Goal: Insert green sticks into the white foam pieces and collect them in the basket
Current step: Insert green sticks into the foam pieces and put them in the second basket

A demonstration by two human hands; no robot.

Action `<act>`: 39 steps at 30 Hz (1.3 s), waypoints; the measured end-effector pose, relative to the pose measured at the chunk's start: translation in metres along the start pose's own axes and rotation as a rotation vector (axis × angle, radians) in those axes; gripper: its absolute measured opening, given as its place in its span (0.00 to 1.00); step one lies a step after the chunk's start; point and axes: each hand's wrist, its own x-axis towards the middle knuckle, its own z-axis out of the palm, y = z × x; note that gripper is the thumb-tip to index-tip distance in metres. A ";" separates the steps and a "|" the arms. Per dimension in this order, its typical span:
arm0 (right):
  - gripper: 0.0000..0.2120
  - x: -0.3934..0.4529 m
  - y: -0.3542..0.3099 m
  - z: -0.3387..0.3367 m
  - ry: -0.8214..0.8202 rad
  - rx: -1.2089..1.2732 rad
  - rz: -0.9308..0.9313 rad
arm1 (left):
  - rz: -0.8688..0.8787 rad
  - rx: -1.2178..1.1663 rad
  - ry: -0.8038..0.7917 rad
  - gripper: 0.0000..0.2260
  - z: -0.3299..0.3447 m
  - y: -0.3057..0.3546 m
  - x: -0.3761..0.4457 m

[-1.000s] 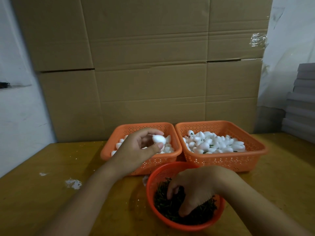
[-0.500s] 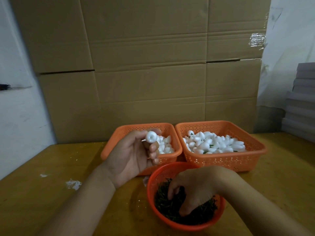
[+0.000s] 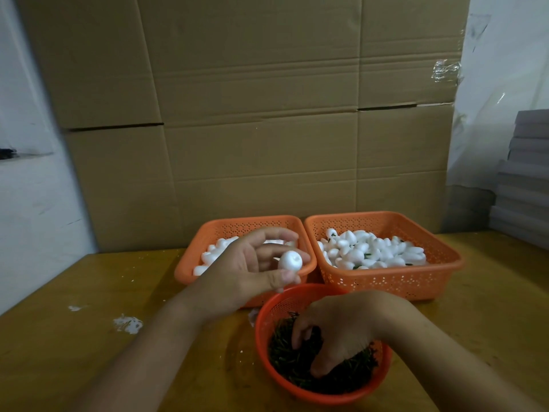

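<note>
The person's left hand (image 3: 252,269) is raised over the near edge of the left orange basket (image 3: 190,270) and pinches one white foam piece (image 3: 290,260) between the thumb and the fingertips. The piece is egg-shaped and its small dimple faces us. Under this hand, the left basket holds loose white foam pieces (image 3: 209,257).

The right hand (image 3: 338,331) is down inside the round orange basket (image 3: 264,331), which stands nearest to the person. Its fingers are curled into the heap of dark green sticks (image 3: 285,355), but I cannot tell if they hold a stick, because the fingertips are buried in the heap.

The right orange basket (image 3: 386,281) stands just beside the left one, their rims almost touching. It is filled with foam pieces with sticks (image 3: 371,251); some short green ends show between the white shapes.

All three baskets stand on a yellowish wooden table (image 3: 89,337), which has some white crumbs (image 3: 127,324) on the left part. Behind the baskets there is a wall of large cardboard boxes (image 3: 252,114), and at the far right edge a pile of grey flat boards (image 3: 523,179).
</note>
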 end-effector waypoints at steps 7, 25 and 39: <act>0.21 0.001 0.001 0.000 0.004 0.001 -0.006 | 0.143 0.202 0.035 0.15 0.009 0.002 -0.003; 0.21 0.001 0.000 0.000 0.011 -0.014 -0.016 | -0.236 -0.619 0.159 0.12 0.007 0.009 0.006; 0.20 0.001 0.001 0.000 0.011 -0.006 -0.011 | -0.207 -0.512 0.114 0.20 0.004 0.005 0.004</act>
